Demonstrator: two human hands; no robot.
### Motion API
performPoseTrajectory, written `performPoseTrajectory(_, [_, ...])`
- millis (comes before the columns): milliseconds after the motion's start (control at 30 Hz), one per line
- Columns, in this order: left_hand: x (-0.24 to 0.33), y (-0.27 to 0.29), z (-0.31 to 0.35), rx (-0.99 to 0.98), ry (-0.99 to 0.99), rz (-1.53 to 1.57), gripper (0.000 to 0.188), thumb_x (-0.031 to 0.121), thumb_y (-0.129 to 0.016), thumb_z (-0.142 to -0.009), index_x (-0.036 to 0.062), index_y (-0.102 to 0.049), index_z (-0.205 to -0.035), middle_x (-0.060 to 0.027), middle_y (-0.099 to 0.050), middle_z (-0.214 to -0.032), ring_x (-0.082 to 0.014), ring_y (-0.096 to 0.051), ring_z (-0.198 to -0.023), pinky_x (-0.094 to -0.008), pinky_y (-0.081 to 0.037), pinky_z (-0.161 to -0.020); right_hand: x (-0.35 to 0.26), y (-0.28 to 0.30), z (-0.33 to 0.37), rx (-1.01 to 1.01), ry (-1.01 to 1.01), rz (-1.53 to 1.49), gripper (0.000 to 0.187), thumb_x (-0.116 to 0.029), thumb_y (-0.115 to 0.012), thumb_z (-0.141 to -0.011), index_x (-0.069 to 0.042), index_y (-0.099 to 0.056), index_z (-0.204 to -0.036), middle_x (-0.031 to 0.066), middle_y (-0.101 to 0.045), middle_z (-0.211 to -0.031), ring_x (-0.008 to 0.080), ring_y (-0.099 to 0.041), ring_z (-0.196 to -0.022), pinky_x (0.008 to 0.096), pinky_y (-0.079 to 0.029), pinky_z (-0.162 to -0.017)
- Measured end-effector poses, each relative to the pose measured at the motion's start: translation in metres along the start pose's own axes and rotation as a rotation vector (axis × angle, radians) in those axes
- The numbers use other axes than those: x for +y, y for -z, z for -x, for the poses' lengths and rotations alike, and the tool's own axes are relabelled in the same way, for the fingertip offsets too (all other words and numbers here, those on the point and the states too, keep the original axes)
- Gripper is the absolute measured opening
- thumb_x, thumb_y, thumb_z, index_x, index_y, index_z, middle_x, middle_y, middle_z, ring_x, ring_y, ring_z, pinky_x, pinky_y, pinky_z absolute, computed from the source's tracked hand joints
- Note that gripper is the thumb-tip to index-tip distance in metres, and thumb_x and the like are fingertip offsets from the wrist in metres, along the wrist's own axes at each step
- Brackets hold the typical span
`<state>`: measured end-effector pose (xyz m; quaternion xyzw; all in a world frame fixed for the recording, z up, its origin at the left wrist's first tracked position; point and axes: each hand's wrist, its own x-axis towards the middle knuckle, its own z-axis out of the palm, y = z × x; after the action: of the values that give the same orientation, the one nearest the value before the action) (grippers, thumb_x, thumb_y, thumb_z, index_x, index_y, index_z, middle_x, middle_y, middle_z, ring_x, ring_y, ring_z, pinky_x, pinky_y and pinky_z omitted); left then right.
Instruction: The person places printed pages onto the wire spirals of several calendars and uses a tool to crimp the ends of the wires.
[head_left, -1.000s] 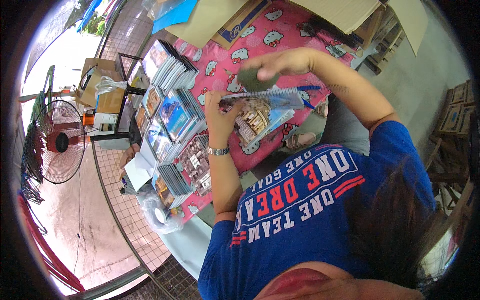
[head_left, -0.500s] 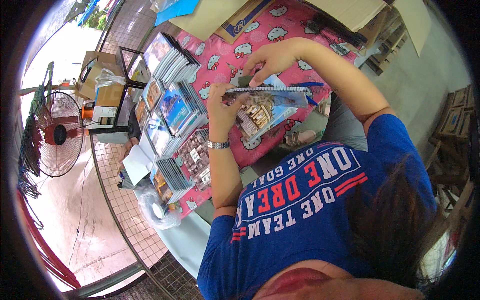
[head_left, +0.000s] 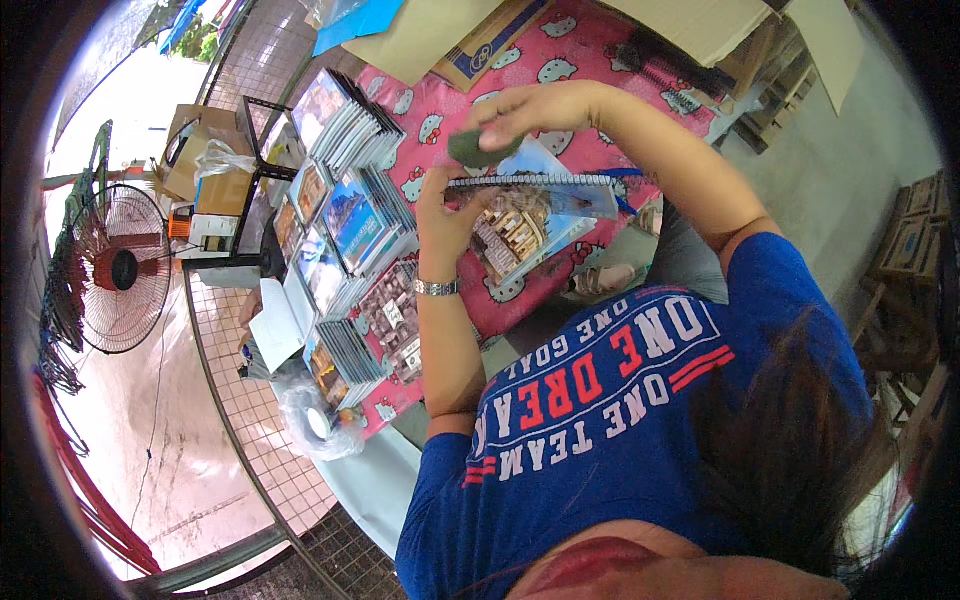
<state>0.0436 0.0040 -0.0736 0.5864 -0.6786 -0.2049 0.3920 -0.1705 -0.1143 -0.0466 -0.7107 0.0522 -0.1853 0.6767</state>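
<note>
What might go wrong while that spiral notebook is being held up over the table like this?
The spiral notebook is gripped only at its end by the left hand, so it could tip or slip. The right hand presses a dark green pad near the wire spine, which might snag it. A slip could topple the notebook stacks.

The person wears a blue short-sleeved T-shirt (head_left: 610,420) with white and red lettering across the chest — and red and white stripes beside it. A silver metal wristwatch (head_left: 437,288) circles the left wrist — dark hair (head_left: 800,440) falls over the shoulder.
</note>
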Motion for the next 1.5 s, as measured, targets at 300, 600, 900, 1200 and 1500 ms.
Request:
performPoseTrajectory(300, [0.002,0.002,0.001,0.033,0.149,0.115,0.029,0.006,-0.078,-0.076,0.0008,-0.061,-0.099,-0.0027,-0.063,-0.087,-0.0122,-0.058,-0.070,-0.0260,-0.047,-0.065,0.019,0.013,-0.018,-0.045,-0.082,0.157,0.050,-0.048,-0.064,-0.086,-0.006,-0.066,-0.113,0.0040,-0.066,-0.092,0.0142,-0.058,-0.084,0.0299,-0.045,-0.075])
performPoseTrajectory(600, [0.011,0.002,0.010,0.266,0.263,0.406,0.015,0.006,-0.065,-0.089,-0.0010,-0.060,-0.102,-0.0020,-0.057,-0.080,-0.0089,-0.055,-0.062,-0.0259,-0.053,-0.053,0.193,0.088,0.081,0.549,-0.504,1.068,0.054,-0.041,-0.064,-0.085,-0.008,-0.057,-0.126,0.0208,-0.055,-0.129,0.0398,-0.051,-0.119,0.0468,-0.042,-0.099])
performPoseTrajectory(900, [0.000,-0.015,0.034,0.457,0.208,0.395,0.024,0.021,-0.063,-0.094,-0.0021,-0.060,-0.093,-0.0022,-0.055,-0.069,-0.0087,-0.056,-0.053,-0.0249,-0.051,-0.048,0.180,-0.054,0.155,0.819,-0.465,1.179,0.059,-0.034,-0.061,-0.089,-0.002,-0.044,-0.135,0.0215,-0.051,-0.128,0.0382,-0.049,-0.118,0.0474,-0.040,-0.099])
performPoseTrajectory(1200, [0.008,-0.020,0.047,0.468,0.210,0.277,0.020,0.010,-0.070,-0.087,-0.0030,-0.063,-0.100,-0.0058,-0.066,-0.072,-0.0107,-0.063,-0.059,-0.0233,-0.047,-0.054,0.032,-0.102,0.067,0.685,0.204,0.623,0.055,-0.016,-0.070,-0.080,-0.006,-0.054,-0.132,0.0162,-0.056,-0.123,0.0329,-0.055,-0.111,0.0401,-0.044,-0.096])
performPoseTrajectory(1500, [0.008,-0.029,0.054,0.558,0.077,0.143,0.018,-0.004,-0.065,-0.081,-0.0031,-0.067,-0.099,-0.0054,-0.068,-0.080,-0.0096,-0.062,-0.066,-0.0228,-0.048,-0.060,0.025,-0.119,0.050,0.528,0.084,0.673,0.055,-0.023,-0.073,-0.077,-0.008,-0.057,-0.127,0.0142,-0.065,-0.101,0.0309,-0.064,-0.090,0.0385,-0.051,-0.080])
